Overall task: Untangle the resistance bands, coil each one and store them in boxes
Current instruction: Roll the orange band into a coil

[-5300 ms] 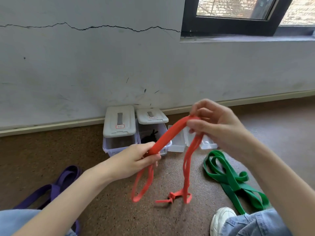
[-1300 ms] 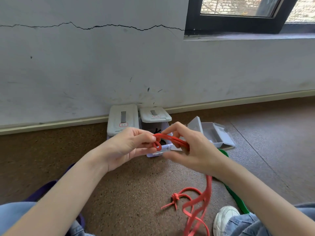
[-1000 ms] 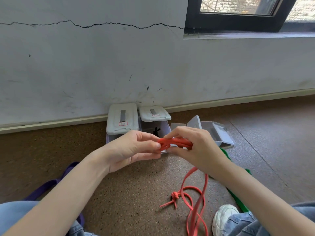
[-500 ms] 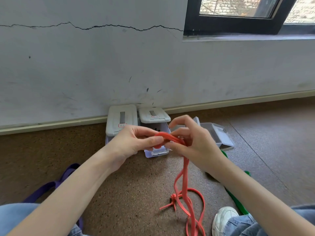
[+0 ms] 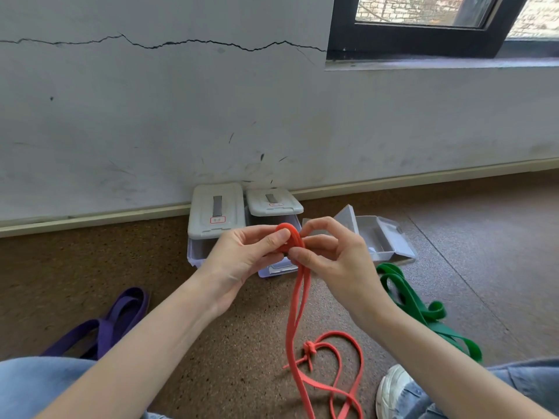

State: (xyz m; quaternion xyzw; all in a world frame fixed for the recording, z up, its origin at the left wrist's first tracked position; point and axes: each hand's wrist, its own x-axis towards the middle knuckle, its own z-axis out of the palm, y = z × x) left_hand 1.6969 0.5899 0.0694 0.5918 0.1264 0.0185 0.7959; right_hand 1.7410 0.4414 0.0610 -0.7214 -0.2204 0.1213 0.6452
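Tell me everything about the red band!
The red band is a thin, flat, rubbery-looking strap, coral red. Its top end is wound into a small coil, pinched between the left hand and right hand. From there two strands hang straight down to the floor, where the rest lies in loose loops. A small knot with short tails sits in one loop. It touches only the fingers and the floor.
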